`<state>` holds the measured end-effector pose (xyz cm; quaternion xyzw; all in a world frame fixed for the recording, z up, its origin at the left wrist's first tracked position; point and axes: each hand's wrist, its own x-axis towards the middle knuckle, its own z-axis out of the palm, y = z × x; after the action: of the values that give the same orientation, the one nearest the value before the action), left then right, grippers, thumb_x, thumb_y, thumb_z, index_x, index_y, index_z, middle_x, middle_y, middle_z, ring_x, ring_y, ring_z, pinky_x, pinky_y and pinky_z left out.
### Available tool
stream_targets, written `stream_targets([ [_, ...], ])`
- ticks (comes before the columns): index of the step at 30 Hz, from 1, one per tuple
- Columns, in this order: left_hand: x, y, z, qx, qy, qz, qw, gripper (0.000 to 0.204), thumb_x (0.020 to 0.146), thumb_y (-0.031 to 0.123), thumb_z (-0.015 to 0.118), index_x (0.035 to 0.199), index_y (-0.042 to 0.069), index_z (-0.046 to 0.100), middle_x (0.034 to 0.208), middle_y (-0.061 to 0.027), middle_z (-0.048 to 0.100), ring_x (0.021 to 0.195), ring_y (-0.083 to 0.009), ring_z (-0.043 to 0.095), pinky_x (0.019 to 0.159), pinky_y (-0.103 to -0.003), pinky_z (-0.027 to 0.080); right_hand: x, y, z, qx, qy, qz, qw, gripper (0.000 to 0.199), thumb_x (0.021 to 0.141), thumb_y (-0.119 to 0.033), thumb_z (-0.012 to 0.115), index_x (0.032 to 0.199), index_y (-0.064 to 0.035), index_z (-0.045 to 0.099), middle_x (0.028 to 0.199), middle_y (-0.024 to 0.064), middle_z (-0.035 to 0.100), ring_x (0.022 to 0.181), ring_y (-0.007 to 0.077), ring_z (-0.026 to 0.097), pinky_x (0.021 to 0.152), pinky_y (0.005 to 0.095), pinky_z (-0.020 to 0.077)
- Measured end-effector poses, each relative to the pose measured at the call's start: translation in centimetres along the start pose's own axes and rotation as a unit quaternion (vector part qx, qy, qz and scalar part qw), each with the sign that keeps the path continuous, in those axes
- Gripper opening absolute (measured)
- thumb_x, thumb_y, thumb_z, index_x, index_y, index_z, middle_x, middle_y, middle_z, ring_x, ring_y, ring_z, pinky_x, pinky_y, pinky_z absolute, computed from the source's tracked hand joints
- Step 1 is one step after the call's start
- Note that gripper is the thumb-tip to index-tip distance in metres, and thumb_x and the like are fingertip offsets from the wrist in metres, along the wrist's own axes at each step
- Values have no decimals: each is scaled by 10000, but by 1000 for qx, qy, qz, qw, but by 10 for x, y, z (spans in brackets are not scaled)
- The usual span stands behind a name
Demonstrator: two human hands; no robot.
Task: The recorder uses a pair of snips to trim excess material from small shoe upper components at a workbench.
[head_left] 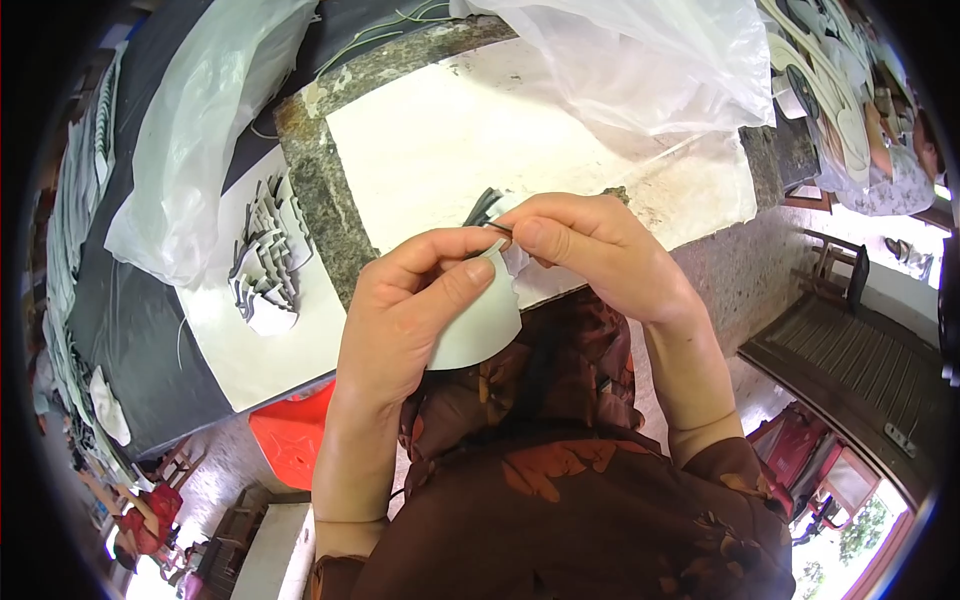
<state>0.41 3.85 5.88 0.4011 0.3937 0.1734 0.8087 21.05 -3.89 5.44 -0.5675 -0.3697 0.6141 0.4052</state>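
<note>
My left hand [405,310] pinches a pale, curved flat piece [478,328] by its upper edge, thumb on the near side. The piece has a rounded lower edge and a wavy right side, and it hangs over my lap. Close against it, my right hand [598,245] is closed in a pinch on a thin dark strip [498,229] at the piece's top corner. The fingertips of both hands nearly touch, and they partly hide where strip and piece meet. Just beyond the fingers lie several dark strip ends [484,204] beside a whitish piece, partly covered by my right hand.
A white sheet [420,130] covers the stone slab [315,170] before me. On the left, a stack of pale pieces with dark edges [268,255] rests on another sheet. Plastic bags [185,150] lie left and far right. A red stool [290,440] stands below; other people are at the edges.
</note>
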Motion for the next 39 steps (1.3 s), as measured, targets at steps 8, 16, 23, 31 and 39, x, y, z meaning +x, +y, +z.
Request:
stream_targets([
  [8, -36, 10, -52, 207, 77, 96, 971, 283, 893, 65, 789, 1172, 51, 742, 792, 91, 528, 752, -35, 463, 701, -205, 385, -11, -4, 7, -102, 11, -44, 994, 260, 947, -128, 702, 1168, 8, 721, 1017, 62, 719, 887, 121, 627, 815, 275, 507],
  [16, -71, 17, -135, 535, 326, 205, 752, 311, 840, 121, 818, 1137, 64, 746, 935, -43, 654, 866, -171, 541, 801, -318, 456, -6, 3, 21, -291, 22, -128, 948, 265, 865, -56, 721, 1128, -28, 723, 899, 106, 664, 825, 245, 643, 753, 336, 502],
  [23, -58, 24, -85, 237, 148, 164, 946, 332, 912, 75, 765, 1240, 34, 732, 934, 24, 590, 858, -80, 524, 783, -236, 423, -15, -8, 25, -356, -20, -158, 921, 320, 843, -59, 711, 1160, -105, 710, 890, 95, 649, 816, 310, 650, 733, 377, 522],
  [31, -8, 7, -11, 58, -30, -33, 997, 339, 975, 91, 686, 1299, -12, 675, 910, 53, 590, 823, -52, 545, 757, -183, 419, -30, -7, 24, -321, -34, -177, 930, 374, 761, 12, 728, 1117, -101, 735, 828, 86, 636, 744, 296, 661, 665, 377, 531],
  [39, -2, -9, 2, 40, -23, -64, 997, 95, 992, 95, 721, 1012, 16, 673, 827, 52, 655, 717, 9, 548, 610, -157, 393, -32, -2, 13, -323, -93, -129, 933, 317, 803, -59, 745, 1106, -110, 665, 976, 91, 661, 890, 335, 687, 728, 412, 555],
])
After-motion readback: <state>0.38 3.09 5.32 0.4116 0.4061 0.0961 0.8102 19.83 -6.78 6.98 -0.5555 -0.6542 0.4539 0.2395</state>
